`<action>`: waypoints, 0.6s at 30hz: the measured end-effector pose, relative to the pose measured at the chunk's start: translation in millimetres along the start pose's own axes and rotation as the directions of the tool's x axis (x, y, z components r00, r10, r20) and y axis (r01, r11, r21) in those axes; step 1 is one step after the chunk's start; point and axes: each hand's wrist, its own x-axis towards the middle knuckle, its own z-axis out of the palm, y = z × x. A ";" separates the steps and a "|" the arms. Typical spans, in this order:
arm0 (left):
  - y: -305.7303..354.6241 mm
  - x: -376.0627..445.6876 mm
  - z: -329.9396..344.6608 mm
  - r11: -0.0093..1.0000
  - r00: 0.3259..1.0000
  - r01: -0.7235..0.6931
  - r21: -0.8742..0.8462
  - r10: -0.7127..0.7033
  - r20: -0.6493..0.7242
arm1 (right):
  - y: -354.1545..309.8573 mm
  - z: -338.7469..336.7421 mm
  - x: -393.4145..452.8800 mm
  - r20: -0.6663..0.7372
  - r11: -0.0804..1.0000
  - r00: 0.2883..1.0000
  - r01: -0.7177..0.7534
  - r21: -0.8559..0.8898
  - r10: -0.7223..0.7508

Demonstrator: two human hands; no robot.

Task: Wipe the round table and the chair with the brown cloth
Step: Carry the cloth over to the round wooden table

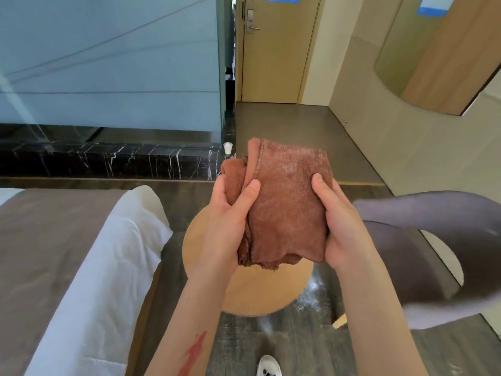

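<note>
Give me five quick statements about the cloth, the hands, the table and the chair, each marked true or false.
1. Both hands hold the brown cloth. True: left hand, right hand.
2. The cloth lies flat on the round table. False: it is held up above the table.
3. The grey chair stands right of the table. True.
4. The door stands wide open. False: it is shut.
5. A bed is on the left. True.
</note>
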 end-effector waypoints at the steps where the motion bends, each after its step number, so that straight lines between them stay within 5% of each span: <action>1: -3.0 11.8 9.7 1.000 1.000 -0.001 -0.004 0.001 -0.009 | -6.8 -6.1 14.1 0.010 1.000 1.000 -0.011 -0.005 0.011; 10: -16.4 83.8 57.0 0.999 0.990 -0.035 0.017 0.037 -0.138 | -36.1 -33.6 104.4 0.092 0.997 0.993 -0.076 -0.004 0.076; 18: -44.5 123.2 57.1 1.000 0.993 0.011 0.014 -0.009 -0.114 | -25.1 -48.6 146.7 0.141 0.988 0.980 -0.148 0.042 0.141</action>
